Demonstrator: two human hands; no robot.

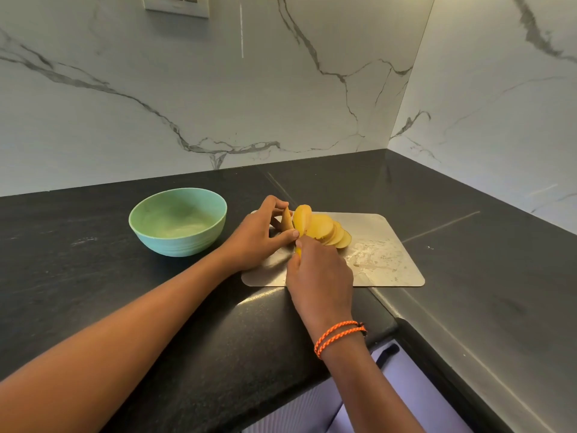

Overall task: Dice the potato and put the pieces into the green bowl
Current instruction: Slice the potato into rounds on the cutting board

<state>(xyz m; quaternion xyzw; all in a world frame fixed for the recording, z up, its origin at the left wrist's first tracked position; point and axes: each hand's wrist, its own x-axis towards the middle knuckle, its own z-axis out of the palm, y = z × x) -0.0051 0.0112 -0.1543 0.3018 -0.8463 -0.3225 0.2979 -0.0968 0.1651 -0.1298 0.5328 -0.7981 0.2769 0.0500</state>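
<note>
Both forearms reach in over the counter's (187, 323) near edge; an orange cord bracelet (338, 335) circles the right wrist. On the board (390, 270) lies the potato (321, 228), mostly cut into slices that lean fanned toward the right. Its uncut end piece (286, 219) stands pinched between the left hand's (259, 237) thumb and fingers. Just beside it, the right hand (318, 273) curls around a yellow handle (298, 252); the blade is hidden. Left of the board, apart from it, sits the green bowl (178, 221). Marble walls (218, 98) rise behind.
</note>
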